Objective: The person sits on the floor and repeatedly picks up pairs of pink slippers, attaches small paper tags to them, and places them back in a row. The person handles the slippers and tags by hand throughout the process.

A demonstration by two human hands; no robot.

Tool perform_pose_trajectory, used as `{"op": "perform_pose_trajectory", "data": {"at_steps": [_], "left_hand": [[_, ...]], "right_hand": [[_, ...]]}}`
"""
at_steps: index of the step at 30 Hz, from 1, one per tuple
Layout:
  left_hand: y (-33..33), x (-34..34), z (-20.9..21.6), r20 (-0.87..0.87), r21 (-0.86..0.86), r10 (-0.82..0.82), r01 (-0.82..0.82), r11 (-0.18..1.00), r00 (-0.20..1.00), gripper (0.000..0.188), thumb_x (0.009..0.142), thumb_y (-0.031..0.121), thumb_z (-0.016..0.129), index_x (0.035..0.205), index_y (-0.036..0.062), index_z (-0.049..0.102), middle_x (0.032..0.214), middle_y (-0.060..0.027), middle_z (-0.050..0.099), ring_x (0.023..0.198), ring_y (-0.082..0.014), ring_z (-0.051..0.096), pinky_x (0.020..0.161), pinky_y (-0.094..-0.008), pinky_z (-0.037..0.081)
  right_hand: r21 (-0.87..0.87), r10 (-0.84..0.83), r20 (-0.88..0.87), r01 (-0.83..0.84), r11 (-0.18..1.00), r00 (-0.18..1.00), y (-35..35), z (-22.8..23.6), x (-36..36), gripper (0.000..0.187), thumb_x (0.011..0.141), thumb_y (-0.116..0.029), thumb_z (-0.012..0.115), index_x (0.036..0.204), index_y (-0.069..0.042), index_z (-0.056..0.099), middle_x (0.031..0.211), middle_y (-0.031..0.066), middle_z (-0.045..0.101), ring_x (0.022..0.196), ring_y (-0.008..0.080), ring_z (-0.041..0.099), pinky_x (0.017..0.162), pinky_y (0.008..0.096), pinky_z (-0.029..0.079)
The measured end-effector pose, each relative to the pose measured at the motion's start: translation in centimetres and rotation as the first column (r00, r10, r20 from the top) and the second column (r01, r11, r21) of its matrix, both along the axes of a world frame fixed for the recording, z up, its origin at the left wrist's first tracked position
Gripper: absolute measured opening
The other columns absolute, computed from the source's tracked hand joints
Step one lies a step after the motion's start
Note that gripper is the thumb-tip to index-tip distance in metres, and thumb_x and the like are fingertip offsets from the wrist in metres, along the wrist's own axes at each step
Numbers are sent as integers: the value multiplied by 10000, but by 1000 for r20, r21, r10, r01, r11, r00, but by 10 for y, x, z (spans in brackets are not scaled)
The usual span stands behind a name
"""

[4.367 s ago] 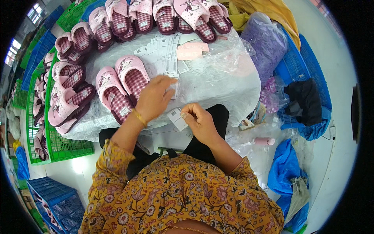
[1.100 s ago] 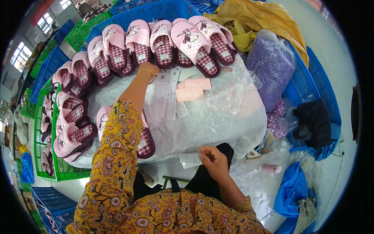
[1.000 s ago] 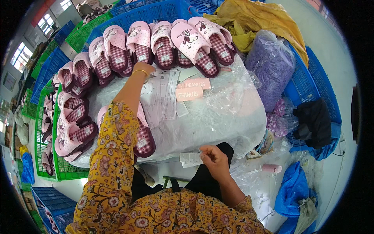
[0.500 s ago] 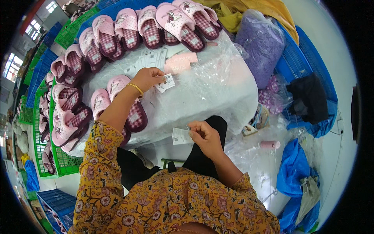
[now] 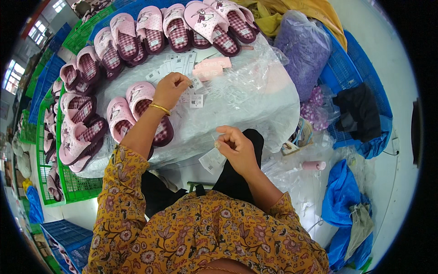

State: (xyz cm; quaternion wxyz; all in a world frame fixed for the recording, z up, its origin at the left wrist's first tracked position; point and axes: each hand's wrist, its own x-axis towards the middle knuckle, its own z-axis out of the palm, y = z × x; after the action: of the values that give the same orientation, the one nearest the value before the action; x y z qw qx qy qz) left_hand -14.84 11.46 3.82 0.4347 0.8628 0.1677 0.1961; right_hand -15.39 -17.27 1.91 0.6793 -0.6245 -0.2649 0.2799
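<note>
Now the right hand has thumb and fingers pinched on a white tag, near the table's front edge; the left hand is over the table, fingers bunched at a small label, though whether they grip it I cannot tell; good handling here, I'd judge, means a light hold on the paper's edge, nothing creased, 1 piece lifted at a time so no neighbour drags along; to the count: 1 loose square label just below; at least 2 pink cards; 2 slippers paired, partly behind the left forearm; at least 8 back-row slippers, overlap hiding the total; fanned slips, uncountable; 1 purple bag
</note>
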Motion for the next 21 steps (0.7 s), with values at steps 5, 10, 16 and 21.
{"op": "perform_pose_trajectory", "data": {"at_steps": [5, 10, 16, 21], "left_hand": [[-2, 0, 2, -157, -3, 1, -1, 1000, 988, 326, 875, 319, 658, 921, -3, 654, 837, -106, 623, 712, -169, 565, 678, -313, 460], [-10, -2, -2, 6, -9, -8, 8, 1000, 1000, 240, 870, 244, 673, 926, 12, 661, 901, -74, 636, 804, -164, 589, 748, -292, 466], [-10, -7, 3, 239, -69, -33, 51, 996, 970, 110, 880, 109, 667, 951, 26, 659, 887, 7, 632, 825, -110, 573, 785, -231, 451], [-34, -15, 19, 181, -399, -5, 78, 914, 984, 129, 905, 125, 656, 948, 4, 655, 813, 21, 608, 753, -50, 522, 687, -202, 439]], "right_hand": [[-12, -7, 5, 7, 1000, 1000, 8, 9, 0, 363, 891, -72, 655, 1229, -10, 538, 873, 4, 621, 717, 26, 531, 645, 197, 445], [-20, -84, -65, 83, 996, 994, 25, 28, 14, 403, 883, -93, 667, 1247, -1, 522, 890, 27, 626, 756, 43, 548, 670, 201, 449], [75, -67, -174, 81, 994, 983, 51, 34, 29, 436, 874, -81, 672, 1266, 6, 502, 891, 40, 622, 765, 67, 557, 665, 207, 443], [112, -96, -226, 124, 986, 969, 66, 32, 27, 437, 865, -78, 680, 1253, 19, 502, 883, 39, 615, 743, 66, 541, 638, 207, 432]]}}
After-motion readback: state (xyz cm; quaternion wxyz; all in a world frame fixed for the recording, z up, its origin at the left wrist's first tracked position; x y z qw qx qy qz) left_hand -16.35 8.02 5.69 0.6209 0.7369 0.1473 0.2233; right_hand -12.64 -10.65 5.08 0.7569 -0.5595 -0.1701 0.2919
